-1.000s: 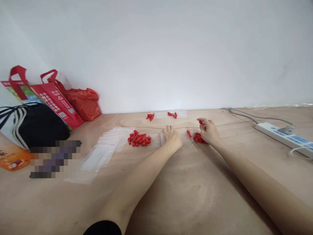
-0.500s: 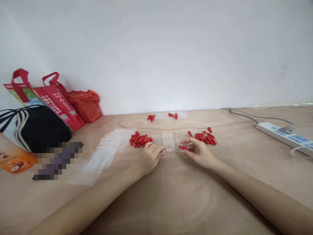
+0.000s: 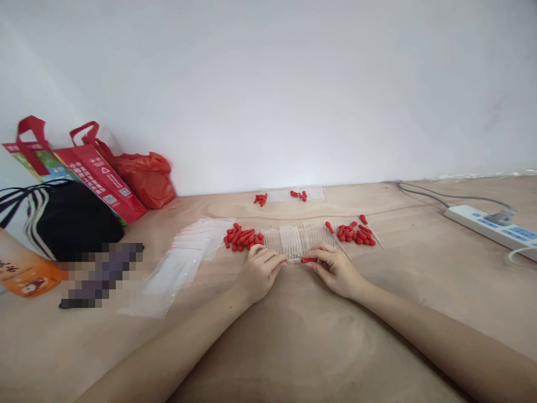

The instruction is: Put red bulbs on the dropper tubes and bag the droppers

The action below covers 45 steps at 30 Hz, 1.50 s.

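Drawn closer together, left hand (image 3: 260, 270) pinches a clear tube (image 3: 294, 259), right hand (image 3: 335, 270) a red bulb (image 3: 309, 259), flat plastic bags (image 3: 176, 268) lying left.

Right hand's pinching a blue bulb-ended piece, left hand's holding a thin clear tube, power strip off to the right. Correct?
One miss: the piece in the right hand is red, not blue, as the head view shows. The rest stands: left hand holding a thin clear tube, power strip off to the right.
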{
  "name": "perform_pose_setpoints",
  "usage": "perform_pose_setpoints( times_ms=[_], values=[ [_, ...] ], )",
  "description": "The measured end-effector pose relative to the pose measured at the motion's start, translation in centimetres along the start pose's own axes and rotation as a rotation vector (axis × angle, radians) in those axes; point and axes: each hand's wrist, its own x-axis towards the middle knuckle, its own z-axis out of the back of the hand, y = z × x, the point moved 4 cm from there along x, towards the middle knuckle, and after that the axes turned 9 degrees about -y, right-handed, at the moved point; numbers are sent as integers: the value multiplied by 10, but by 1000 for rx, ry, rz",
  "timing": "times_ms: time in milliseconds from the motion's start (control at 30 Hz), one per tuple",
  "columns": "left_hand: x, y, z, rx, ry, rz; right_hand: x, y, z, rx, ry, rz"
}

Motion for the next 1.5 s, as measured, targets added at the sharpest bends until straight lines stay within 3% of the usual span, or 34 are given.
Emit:
perform_pose_setpoints(
  times_ms=[633,1000,1500],
  values=[
    [0,1,-3,-54,9,-39,0,4,-3,2,41,1],
    [1,-1,-3,-89,-4,-102,2,9,-1,-88,-29,135],
    [-2,-6,-2,-132,29,-146,-1,8,-1,-152,24,187]
  ],
)
